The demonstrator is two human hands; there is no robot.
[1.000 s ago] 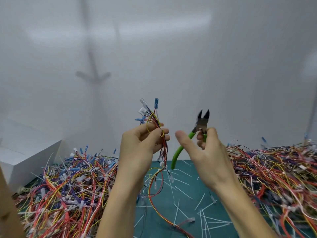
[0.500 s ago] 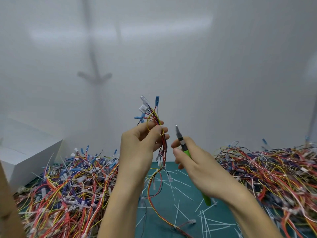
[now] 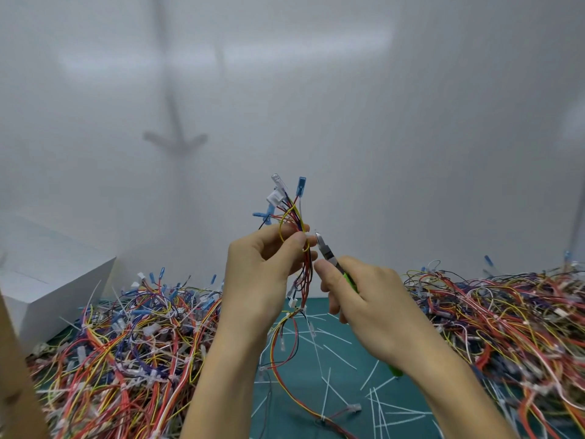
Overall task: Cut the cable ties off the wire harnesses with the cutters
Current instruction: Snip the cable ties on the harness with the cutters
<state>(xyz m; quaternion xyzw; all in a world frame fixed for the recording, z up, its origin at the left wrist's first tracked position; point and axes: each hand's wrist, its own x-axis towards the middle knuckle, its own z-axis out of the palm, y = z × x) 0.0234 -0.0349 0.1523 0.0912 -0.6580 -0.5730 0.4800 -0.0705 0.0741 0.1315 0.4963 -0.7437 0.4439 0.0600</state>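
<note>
1. Two harness heaps, the left heap (image 3: 126, 343) and the right heap (image 3: 506, 312), flank a green strip of worktop (image 3: 316, 391) strewn with cut white ties (image 3: 335, 356); a white box (image 3: 47, 280) stands far left
2. Both forearms cover part of the strip
3. The held harness (image 3: 294, 217) has red, yellow and blue wires with blue and white connectors on top; it is raised, its tail hanging to the worktop
4. Hands: the left hand (image 3: 262, 274) is clamped round the harness; the right hand (image 3: 370, 299) is clamped on the green-handled cutters (image 3: 327, 255), nose just beside the left thumb

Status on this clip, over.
Left hand grips wire harness, raised. Right hand holds cutters, tip at harness by left thumb. Nothing blocking the tip.
</note>
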